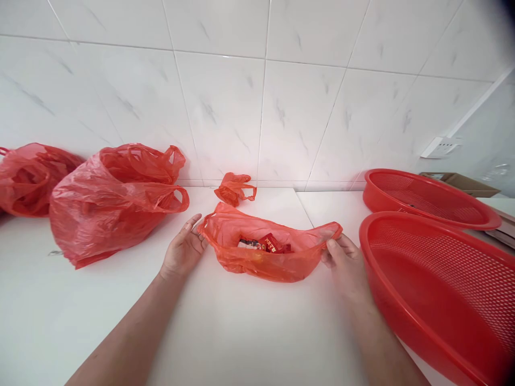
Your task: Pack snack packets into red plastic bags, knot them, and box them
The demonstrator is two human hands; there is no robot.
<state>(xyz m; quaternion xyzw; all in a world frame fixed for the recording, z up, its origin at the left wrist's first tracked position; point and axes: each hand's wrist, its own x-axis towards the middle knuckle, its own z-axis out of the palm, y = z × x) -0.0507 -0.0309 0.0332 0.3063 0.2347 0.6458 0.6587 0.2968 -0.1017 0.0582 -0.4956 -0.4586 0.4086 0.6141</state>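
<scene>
A red plastic bag lies on the white table in front of me with its mouth spread wide. Inside it are a few small wrapped packets, one red with pale lettering and one black and white. My right hand pinches the bag's right handle end between thumb and fingers. At the left end, my left hand has its palm turned toward the bag and its fingers stretched out. Its fingertips are at the left handle; whether any finger hooks through the loop I cannot tell.
To the left stand a full red bag and another red bag. A small crumpled red bag rests near the tiled wall. Two red perforated baskets are on the right, with a cardboard box behind them.
</scene>
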